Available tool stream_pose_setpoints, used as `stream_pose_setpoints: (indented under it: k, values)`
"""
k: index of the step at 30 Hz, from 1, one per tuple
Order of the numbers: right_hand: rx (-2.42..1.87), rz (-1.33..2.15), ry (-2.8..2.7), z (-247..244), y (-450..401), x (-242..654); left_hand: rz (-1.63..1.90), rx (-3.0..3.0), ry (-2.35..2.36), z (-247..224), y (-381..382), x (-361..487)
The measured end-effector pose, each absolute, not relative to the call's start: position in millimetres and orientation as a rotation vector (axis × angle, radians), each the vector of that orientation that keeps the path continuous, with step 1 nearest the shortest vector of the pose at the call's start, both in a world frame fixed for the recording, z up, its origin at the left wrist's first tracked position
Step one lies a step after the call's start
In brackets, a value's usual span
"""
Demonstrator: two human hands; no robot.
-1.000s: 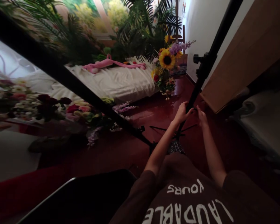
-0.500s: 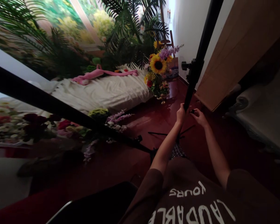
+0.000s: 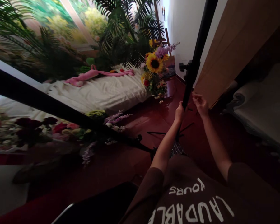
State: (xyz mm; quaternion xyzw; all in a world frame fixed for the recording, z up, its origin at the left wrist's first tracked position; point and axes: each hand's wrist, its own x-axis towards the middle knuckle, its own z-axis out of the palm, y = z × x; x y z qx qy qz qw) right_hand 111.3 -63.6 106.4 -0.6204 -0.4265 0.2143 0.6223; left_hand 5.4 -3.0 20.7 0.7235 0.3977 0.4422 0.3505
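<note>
A black light-stand-like pole (image 3: 203,31) rises steeply in front of me, with a clamp knob (image 3: 183,67) partway up. My left hand (image 3: 180,112) is wrapped round its lower section. Just right of the pole is my right hand (image 3: 201,105), fingers loosely bent and apart, with nothing visible in them. A small dark knob (image 3: 190,109) sticks out from the pole, below the right fingertips and apart from them. Low down, the stand's thin legs (image 3: 156,133) spread over the floor.
A second black pole (image 3: 60,109) slants across the left. Beyond lie a white-draped bed (image 3: 102,93) with a pink plush toy (image 3: 84,77), sunflowers (image 3: 154,63) and flower arrangements (image 3: 67,129). A wooden panel (image 3: 231,53) and a pale sofa-like piece (image 3: 266,105) stand right.
My right hand has left the small knob and moved up beside the pole, its fingers loosening. My left hand keeps its grip on the pole. The view has shifted slightly.
</note>
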Motion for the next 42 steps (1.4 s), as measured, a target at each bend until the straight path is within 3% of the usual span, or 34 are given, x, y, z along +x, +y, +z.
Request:
stream_pose_setpoints:
  k: [6, 20, 32, 42]
  values:
    - [-1.348, 0.325, -1.271, 166, -14, 71, 1.126, 1.854, 1.029, 22, -5, 5]
    - [-1.347, 0.354, -1.219, 180, 21, 70, 1.13, 1.839, 1.046, 26, -7, 4]
    - [-1.584, 0.354, -1.049, 105, 0, 64, 1.139, 1.853, 0.978, 15, -1, 5]
    - [-1.644, 0.321, -1.264, 94, -23, 74, 1.169, 1.739, 0.94, 5, -2, 6]
